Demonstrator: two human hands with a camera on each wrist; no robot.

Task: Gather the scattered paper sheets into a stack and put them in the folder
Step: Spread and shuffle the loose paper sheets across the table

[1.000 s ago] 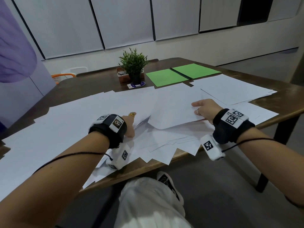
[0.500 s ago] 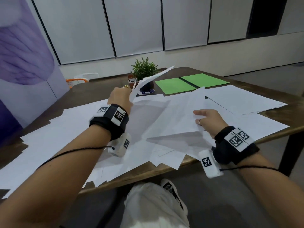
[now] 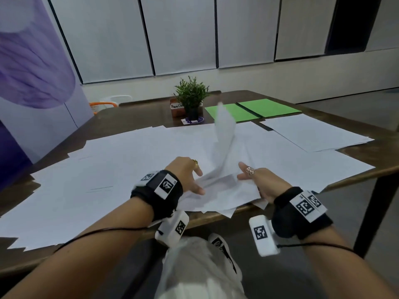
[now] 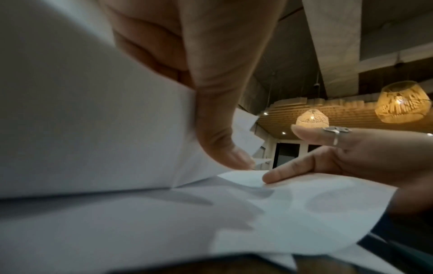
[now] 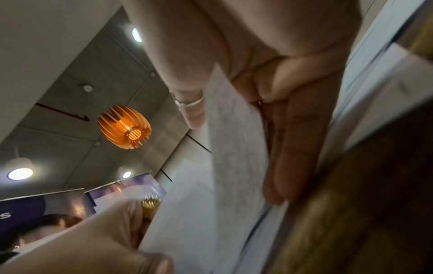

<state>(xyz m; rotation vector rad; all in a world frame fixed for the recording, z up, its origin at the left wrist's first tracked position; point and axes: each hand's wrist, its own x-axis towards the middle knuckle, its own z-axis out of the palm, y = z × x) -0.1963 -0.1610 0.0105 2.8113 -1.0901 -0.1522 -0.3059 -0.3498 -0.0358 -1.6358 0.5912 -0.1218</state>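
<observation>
Step in hand: gathering, early stage. Your left hand and right hand meet at the near edge of the tabletop over a small bundle of sheets. The left hand pinches a sheet between thumb and fingers; the left wrist view shows the thumb pressed on the paper's edge. The right hand clamps the bundle's other side — fingers beneath, thumb on top, index finger straight above the paper. One sheet in the bundle stands curled upward and is blurred.

The remaining loose paper sheets lie well spread: a wide overlapping layer to the left, and a separate group at the far right. The green folder lies open and flat at the far side, just right of the potted plant, with no paper in it as far as can be seen.

Judgement: most of the work remains. The next move calls for laying the curled sheet flat onto the bundle and squaring the edges, with one hand keeping hold while the other draws in neighbouring sheets. Risk — thin sheets slip or crease if pulled by one corner, and several hang over the near edge.
</observation>
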